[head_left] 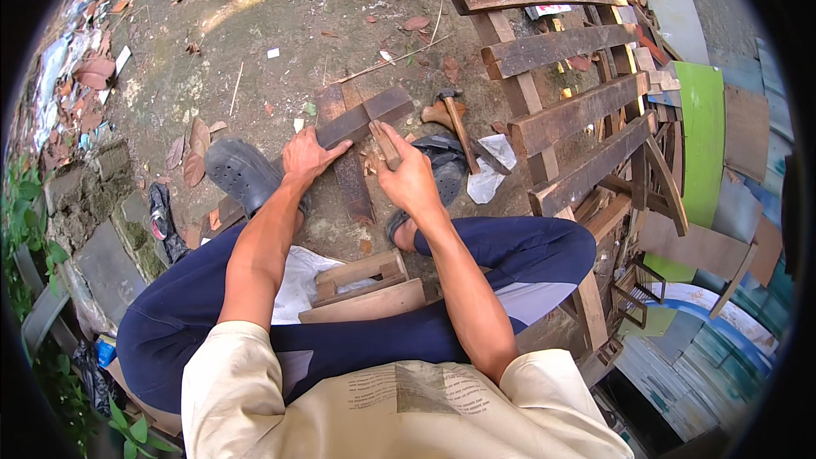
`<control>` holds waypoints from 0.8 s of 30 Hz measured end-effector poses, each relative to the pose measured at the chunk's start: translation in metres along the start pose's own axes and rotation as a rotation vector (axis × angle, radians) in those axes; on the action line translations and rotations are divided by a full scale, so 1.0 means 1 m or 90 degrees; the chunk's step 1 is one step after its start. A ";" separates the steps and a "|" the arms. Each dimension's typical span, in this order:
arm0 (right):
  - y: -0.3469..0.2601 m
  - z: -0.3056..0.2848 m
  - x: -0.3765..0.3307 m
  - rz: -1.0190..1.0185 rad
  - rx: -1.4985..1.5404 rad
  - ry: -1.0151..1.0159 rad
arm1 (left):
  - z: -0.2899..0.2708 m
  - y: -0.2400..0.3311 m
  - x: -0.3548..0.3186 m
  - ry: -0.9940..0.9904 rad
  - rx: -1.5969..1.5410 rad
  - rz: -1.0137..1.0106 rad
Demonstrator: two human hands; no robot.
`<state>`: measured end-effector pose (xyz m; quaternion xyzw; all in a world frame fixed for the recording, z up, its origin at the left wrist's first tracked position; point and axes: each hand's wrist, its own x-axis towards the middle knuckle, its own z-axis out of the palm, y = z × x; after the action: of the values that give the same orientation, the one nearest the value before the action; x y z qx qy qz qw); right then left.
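While the left hand [308, 155] lies over one end of a dark wooden beam [344, 127], its thumb stretched along the near side and its fingers bent around the wood, the right hand [408, 174] is closed around a narrow wooden piece [385, 145]. In the head view, that piece points away from the right palm, its far tip at the beam; whether it is a tool handle is unclear. The beam runs from under the left hand to beyond the right fingertips, crossing a flat plank [353, 185] that lies on the ground between the hands. Just right of the right hand is a hammer [459, 129], near a white plastic scrap [486, 183]. Farther right stands a slatted wooden frame [582, 110]. Nearer the body than both hands sits a low wooden piece [365, 302], between the legs.
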<state>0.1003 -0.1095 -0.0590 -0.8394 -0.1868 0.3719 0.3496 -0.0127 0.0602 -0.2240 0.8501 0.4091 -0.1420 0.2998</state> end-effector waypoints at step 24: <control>-0.004 0.004 0.003 0.016 0.002 0.015 | 0.000 0.000 -0.004 0.029 0.012 0.005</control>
<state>0.0989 -0.1033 -0.0601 -0.8456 -0.1717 0.3663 0.3482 -0.0150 0.0574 -0.2219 0.8573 0.4114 -0.1248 0.2831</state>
